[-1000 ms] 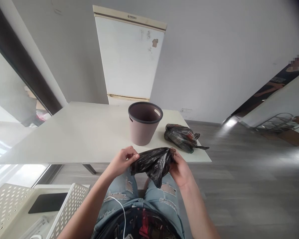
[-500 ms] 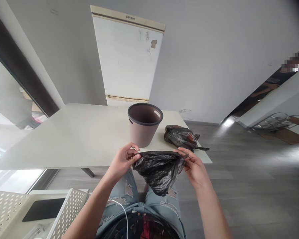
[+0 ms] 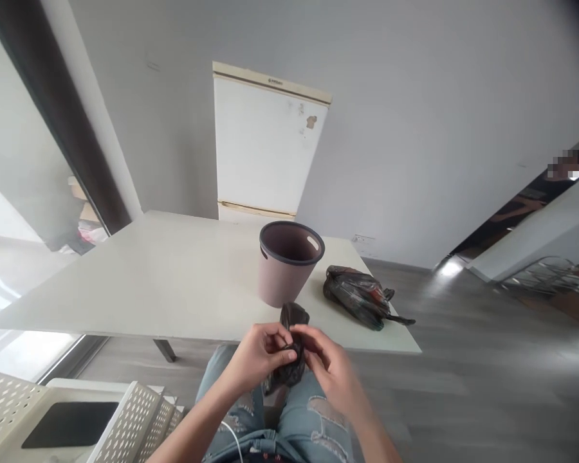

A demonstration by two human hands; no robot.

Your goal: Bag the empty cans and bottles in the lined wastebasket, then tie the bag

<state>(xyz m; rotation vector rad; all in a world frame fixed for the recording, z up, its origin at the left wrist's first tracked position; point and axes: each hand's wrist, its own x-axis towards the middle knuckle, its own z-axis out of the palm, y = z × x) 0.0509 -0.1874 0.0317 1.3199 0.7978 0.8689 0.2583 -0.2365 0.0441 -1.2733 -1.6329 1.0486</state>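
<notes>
A bunched black bag point(image 3: 293, 317) is clamped between the left hand point(image 3: 260, 357) and right hand point(image 3: 330, 368), held together just in front of the bin point(image 3: 289, 267) on the worktop point(image 3: 174, 283). The bag is not opened out; the bin is seen unlined.

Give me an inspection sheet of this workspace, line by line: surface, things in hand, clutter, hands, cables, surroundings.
Surface: white table, with a mauve bin upright near its right end.
Job's things: black plastic bag, crumpled, bunched between both hands above the lap.
Clutter: filled dark bag lying on the table right of the bin, apart from it.
Hands: left hand and right hand both closed on the black plastic bag.
Cables: white cable across the lap.
Surroundings: white fridge behind the table; perforated white crate lower left.
</notes>
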